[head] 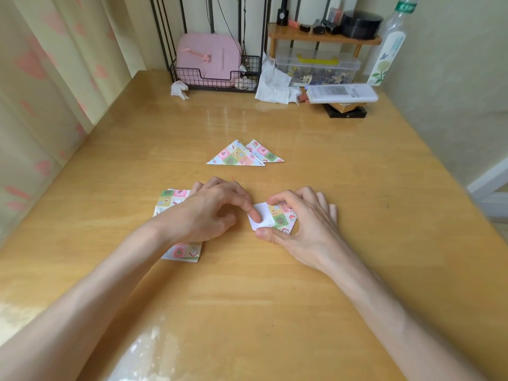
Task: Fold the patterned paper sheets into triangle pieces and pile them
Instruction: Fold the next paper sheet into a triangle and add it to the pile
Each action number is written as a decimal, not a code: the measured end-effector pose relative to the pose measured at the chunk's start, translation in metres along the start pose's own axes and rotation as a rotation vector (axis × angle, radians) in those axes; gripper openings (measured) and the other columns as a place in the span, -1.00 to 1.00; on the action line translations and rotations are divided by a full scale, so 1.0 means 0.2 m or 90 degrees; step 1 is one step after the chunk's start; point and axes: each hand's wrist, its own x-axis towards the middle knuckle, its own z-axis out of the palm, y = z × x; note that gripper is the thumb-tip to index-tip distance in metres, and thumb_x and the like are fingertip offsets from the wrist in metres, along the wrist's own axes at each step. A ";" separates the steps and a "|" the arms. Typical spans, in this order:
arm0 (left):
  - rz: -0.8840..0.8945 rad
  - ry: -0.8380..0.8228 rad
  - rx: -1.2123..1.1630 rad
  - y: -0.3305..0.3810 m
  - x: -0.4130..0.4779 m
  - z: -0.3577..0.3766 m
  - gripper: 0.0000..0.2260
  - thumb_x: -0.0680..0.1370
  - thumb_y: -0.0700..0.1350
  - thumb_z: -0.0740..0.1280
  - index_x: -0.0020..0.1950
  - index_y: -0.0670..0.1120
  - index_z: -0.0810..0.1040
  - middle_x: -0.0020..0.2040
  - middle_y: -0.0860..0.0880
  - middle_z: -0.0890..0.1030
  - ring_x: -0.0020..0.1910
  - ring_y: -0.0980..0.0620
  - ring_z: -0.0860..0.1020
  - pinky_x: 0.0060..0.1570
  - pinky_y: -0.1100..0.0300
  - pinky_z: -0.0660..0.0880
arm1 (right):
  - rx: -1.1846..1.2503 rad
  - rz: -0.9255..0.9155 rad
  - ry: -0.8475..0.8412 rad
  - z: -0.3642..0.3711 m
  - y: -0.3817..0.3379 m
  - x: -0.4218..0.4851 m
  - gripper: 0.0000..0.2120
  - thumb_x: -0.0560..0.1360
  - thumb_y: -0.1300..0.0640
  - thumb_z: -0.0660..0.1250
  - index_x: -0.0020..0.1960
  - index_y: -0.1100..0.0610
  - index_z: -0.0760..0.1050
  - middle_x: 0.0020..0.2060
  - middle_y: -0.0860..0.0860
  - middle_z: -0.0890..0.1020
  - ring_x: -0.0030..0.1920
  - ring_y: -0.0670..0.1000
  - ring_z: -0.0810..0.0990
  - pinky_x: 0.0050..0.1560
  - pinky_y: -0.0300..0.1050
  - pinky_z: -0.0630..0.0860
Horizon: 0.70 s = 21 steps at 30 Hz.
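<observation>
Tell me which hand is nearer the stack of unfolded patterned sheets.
Left. The left hand lies over the stack, hiding its middle; the right hand is off to the stack's right, pinching the half-folded sheet.

bare table (343, 166) right of folded triangles (239, 156), sheet stack (171, 200) near left, clutter lining far edge

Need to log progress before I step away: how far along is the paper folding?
Done: two folded triangles lie overlapping on the table. In hand: a third sheet, white back showing, pinched by the right hand and pressed by the left hand. Left: the stack of flat sheets under the left wrist, each to be folded and piled.
</observation>
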 end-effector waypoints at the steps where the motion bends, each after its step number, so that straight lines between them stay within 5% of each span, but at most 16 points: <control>1: -0.002 0.000 0.000 0.00 0.00 0.00 -0.49 0.55 -0.32 0.27 0.14 0.33 0.63 0.19 0.33 0.47 0.32 0.15 0.29 0.35 0.01 0.17 | 0.007 0.002 -0.011 -0.01 0.01 0.00 -0.41 0.31 -0.45 0.44 0.26 -0.26 0.45 0.10 -0.25 0.38 0.22 -0.15 0.29 0.19 -0.11 0.17; 7: -0.002 -0.002 0.003 0.01 0.00 -0.01 -0.49 0.55 -0.32 0.27 0.14 0.33 0.62 0.20 0.31 0.48 0.32 0.14 0.31 0.38 -0.02 0.17 | -0.004 -0.016 -0.036 -0.04 0.02 -0.01 -0.36 0.34 -0.39 0.46 0.36 -0.28 0.40 0.15 -0.23 0.37 0.24 -0.15 0.30 0.12 -0.14 0.13; 17: 0.038 0.012 0.016 -0.01 0.00 0.01 -0.64 0.58 -0.17 0.34 0.11 0.34 0.62 0.16 0.32 0.48 0.28 0.15 0.32 0.25 0.08 0.20 | 0.039 -0.022 -0.084 -0.10 0.03 -0.02 -0.34 0.35 -0.25 0.54 0.40 -0.26 0.41 0.19 -0.21 0.42 0.29 -0.14 0.33 0.31 -0.11 0.20; 21: 0.102 0.071 0.041 -0.03 0.00 0.02 -0.70 0.55 -0.14 0.42 0.10 0.28 0.66 0.14 0.29 0.48 0.26 0.14 0.32 0.22 0.04 0.27 | 0.171 -0.032 -0.003 -0.12 0.04 -0.02 -0.63 0.48 -0.09 0.51 0.27 -0.13 0.58 0.08 -0.17 0.54 0.22 -0.17 0.43 0.24 -0.32 0.31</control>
